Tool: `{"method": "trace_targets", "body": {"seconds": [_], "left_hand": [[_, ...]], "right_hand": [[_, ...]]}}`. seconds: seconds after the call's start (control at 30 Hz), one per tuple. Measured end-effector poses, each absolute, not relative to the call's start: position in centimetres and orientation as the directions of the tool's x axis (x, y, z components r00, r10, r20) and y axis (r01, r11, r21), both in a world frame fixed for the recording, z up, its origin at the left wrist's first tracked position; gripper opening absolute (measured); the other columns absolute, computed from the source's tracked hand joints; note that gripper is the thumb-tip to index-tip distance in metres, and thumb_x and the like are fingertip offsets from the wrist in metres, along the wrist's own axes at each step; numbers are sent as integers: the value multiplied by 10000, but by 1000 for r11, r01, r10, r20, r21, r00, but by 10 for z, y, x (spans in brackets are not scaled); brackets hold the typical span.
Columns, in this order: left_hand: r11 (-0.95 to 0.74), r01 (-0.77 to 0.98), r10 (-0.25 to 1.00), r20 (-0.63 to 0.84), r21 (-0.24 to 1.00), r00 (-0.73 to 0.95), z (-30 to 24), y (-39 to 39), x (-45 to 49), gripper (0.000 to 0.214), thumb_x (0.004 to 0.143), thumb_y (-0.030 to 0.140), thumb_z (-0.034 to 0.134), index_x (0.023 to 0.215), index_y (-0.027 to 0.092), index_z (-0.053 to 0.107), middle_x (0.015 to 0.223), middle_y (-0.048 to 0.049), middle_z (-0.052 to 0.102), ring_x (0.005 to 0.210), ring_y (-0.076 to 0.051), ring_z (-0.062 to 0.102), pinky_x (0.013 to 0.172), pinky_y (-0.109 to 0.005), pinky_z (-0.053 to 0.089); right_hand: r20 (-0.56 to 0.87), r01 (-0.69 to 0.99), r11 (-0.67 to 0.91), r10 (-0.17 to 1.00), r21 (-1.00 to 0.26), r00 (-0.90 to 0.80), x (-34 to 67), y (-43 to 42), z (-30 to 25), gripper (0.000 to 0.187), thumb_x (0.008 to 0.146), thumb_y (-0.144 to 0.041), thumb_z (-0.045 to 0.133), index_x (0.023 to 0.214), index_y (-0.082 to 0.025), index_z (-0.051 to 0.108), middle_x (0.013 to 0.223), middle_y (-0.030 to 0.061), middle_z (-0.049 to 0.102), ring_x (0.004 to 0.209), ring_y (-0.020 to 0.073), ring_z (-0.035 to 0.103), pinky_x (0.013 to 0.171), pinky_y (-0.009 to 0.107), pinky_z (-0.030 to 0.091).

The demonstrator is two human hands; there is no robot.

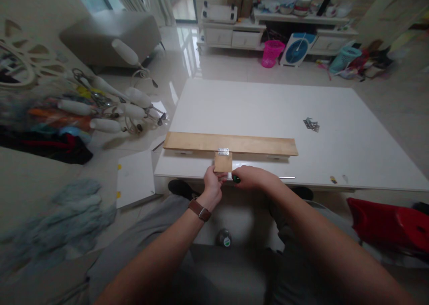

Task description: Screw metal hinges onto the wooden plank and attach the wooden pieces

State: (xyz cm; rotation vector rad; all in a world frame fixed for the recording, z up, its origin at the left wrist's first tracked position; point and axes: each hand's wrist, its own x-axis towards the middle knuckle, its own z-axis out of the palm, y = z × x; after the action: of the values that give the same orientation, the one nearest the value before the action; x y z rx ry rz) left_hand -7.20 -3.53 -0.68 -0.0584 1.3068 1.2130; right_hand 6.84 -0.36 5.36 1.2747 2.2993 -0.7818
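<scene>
A long wooden board [201, 142] lies across the white table, raised on small supports near its ends. At its near edge a metal hinge [223, 151] spans the board and a small square wooden block [223, 163]. My left hand [213, 184], with a brown watch strap at the wrist, grips the block's near edge from below. Just right of the block, my right hand [253, 177] is closed round the green handle of a screwdriver [236, 179]. A thin metal shaft shows beyond that wrist, pointing right.
Several loose hinges [311, 124] lie on the white table [335, 153] at the right. Small bits [333, 179] sit near its front edge. A white panel [136, 179] stands left, a red stool [385, 222] right. A lamp [132, 110] with several white shades is at the left.
</scene>
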Motion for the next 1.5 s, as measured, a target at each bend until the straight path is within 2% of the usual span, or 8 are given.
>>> {"method": "trace_targets", "body": {"seconds": [0.37,0.57,0.77,0.97,1.17,1.37,1.5], "left_hand": [[482,-642,622,-749,596,-228,-3,-38,-71,140,972,245,493,1018,175,605,852,-20,690,575,-121,655,560,-239,434],[489,-631,612,-752,603,-244,-6,-37,-71,128,958,234,501,1031,181,591,877,-20,678,583,-122,657,552,-240,449],[484,-644,586,-766,592,-264,-3,-37,-70,123,928,216,508,992,171,604,808,-18,685,569,-119,647,540,-226,437],[398,-691,615,-734,604,-287,2,-34,-71,145,903,235,482,874,167,606,709,-8,674,501,-110,575,513,-228,392],[290,-713,682,-660,639,-314,6,-33,-71,127,884,257,477,860,191,583,660,20,642,501,-114,557,539,-234,400],[240,-716,745,-597,656,-297,6,-33,-72,128,873,313,551,861,196,601,651,19,614,526,-119,560,565,-239,395],[250,-695,772,-572,674,-277,6,-33,-73,223,889,379,566,925,180,660,653,16,597,539,-122,554,583,-247,399]], "right_hand": [[-583,858,434,633,-276,-508,69,-3,52,334,910,-289,666,1212,-206,781,1234,169,810,1054,303,786,851,358,567],[-610,858,431,611,-280,-505,69,-1,55,370,912,-286,660,1255,-195,766,1267,176,799,1094,311,774,874,359,557],[-637,857,440,587,-269,-501,68,0,56,380,932,-303,636,1272,-181,750,1296,181,784,1132,323,763,874,356,544],[-645,864,439,591,-247,-485,67,-2,57,361,909,-281,650,1237,-179,762,1282,185,785,1106,315,766,842,344,540],[-597,856,432,620,-284,-510,70,0,59,342,909,-270,635,1214,-191,767,1274,164,791,1099,292,757,863,334,530],[-519,835,385,657,-393,-547,83,7,71,569,910,-273,683,1472,-189,656,1414,181,740,1261,330,723,1021,382,536],[-448,846,356,729,-397,-517,91,9,80,714,925,-272,693,1614,-219,512,1412,172,745,1260,332,731,1031,403,550]]}}
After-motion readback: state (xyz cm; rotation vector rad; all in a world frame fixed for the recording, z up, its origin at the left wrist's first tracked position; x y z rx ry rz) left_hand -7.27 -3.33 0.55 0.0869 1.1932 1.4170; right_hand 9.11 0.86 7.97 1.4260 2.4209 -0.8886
